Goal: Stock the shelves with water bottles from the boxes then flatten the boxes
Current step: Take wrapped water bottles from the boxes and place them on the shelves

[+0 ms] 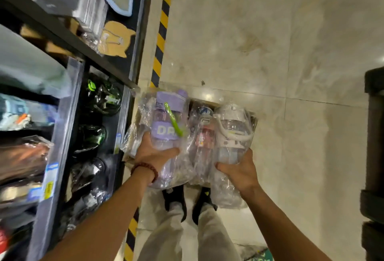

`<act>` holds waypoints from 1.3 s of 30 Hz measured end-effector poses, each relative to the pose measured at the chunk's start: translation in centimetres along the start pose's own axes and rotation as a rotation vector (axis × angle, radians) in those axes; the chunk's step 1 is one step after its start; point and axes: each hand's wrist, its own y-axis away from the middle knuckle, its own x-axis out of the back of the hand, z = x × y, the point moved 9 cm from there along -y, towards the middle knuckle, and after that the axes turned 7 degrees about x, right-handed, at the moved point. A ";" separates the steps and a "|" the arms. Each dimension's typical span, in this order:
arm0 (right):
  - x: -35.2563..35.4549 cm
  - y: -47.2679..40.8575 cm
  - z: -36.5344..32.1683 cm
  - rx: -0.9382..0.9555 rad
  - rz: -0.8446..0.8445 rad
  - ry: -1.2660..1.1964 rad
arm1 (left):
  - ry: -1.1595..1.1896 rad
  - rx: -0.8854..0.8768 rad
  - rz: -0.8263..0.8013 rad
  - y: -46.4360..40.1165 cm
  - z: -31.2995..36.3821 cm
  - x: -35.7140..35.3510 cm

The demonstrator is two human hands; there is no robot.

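Shelves (68,102) at 9 o'clock, dark wrapped bottles (104,99) on them. Left hand (153,152) grips purple bottle (166,123) in plastic wrap, 12 o'clock from wrist. Pink bottle (204,136) between. Right hand (241,171) grips clear bottle (233,134), fingers curled under base. Box (207,92) beneath bottles, edge showing at 12 o'clock.

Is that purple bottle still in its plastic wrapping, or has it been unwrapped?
Still wrapped. Crinkled clear plastic covers the purple bottle, bunching around it and below the left hand that holds it.
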 end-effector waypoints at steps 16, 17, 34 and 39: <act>5.5 19.9 -24.3 0.398 0.123 -0.139 | 0.164 -0.517 -0.018 24.9 15.3 12.6; 5.9 21.0 -25.2 0.426 0.131 -0.139 | 0.160 -0.548 -0.022 26.2 15.8 13.4; 9.9 28.6 -32.6 0.813 -0.157 -0.104 | 0.463 -0.649 0.333 41.6 12.2 18.8; 8.8 30.2 -30.5 0.842 -0.353 -0.037 | 0.624 -0.572 0.513 45.6 4.9 17.4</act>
